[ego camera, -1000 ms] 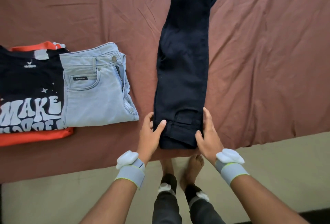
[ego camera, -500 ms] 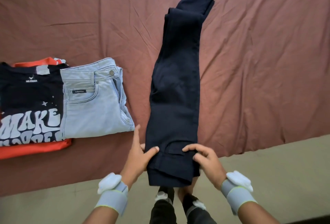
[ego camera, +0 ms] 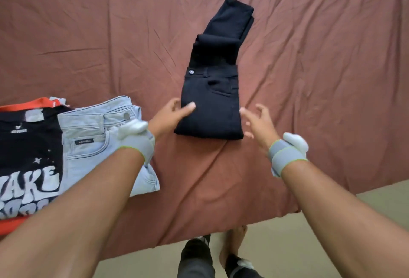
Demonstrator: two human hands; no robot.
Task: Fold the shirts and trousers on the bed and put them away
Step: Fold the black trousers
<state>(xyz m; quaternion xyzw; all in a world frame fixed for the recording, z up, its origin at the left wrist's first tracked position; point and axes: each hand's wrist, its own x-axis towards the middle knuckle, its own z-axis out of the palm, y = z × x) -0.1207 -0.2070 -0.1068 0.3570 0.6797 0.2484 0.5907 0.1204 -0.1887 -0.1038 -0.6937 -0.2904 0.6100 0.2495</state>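
Item one, dark trousers (ego camera: 211,105): I see them lying on the bed (ego camera: 309,78), waistband half folded over the legs, cuffs pointing away toward the far side. My left hand (ego camera: 171,115) grips their left edge, thumb on top. My right hand (ego camera: 257,120) hovers just beside the right edge, fingers loosely spread, grasping nothing. Item two, folded light-blue jeans (ego camera: 97,140): left of the trousers, partly under my left forearm. Item three, black printed T-shirt (ego camera: 28,156) on an orange garment (ego camera: 37,103), far left.
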